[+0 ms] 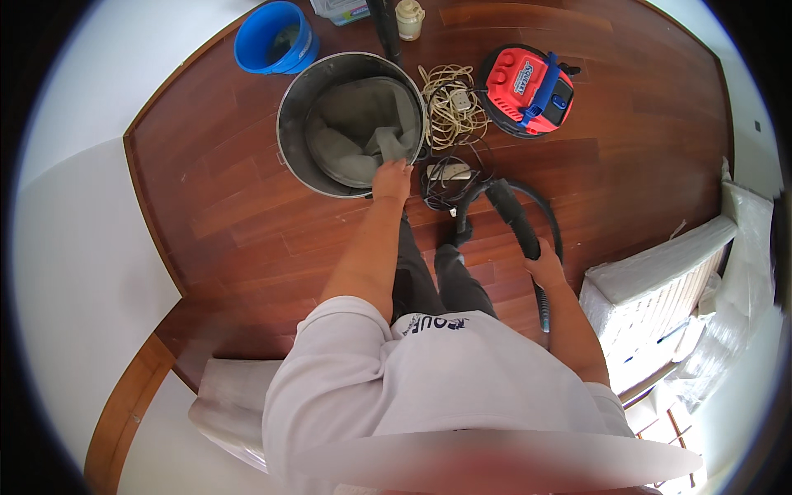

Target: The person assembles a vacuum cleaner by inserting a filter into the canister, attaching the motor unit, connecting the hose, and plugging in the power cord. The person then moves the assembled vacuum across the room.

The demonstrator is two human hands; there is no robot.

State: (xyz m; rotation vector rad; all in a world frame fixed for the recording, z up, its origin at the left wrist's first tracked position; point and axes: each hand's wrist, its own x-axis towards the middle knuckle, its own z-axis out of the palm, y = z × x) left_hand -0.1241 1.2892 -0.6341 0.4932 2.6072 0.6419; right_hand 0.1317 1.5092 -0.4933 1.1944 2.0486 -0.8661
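Note:
A grey cloth filter bag point(351, 124) lies slack inside a deep metal vacuum drum point(299, 173). My left hand point(391, 180) reaches over the drum's near rim, its fingers closed on a bunched fold of the bag; the fingertips are partly hidden. Off to the right, my right hand point(544, 266) is wrapped round a black corrugated vacuum hose point(516, 216), which loops above the floor near my feet. Beyond it rests the red vacuum motor head point(518, 87) with a blue handle, apart from the drum.
Left of the drum stands a blue bucket point(301, 59). Coiled pale cable point(450, 124) and a white power strip point(450, 172) with black cord lie between drum and motor head. A cream jar point(409, 20) is at the back. Plastic-wrapped panels point(660, 264) lean at right.

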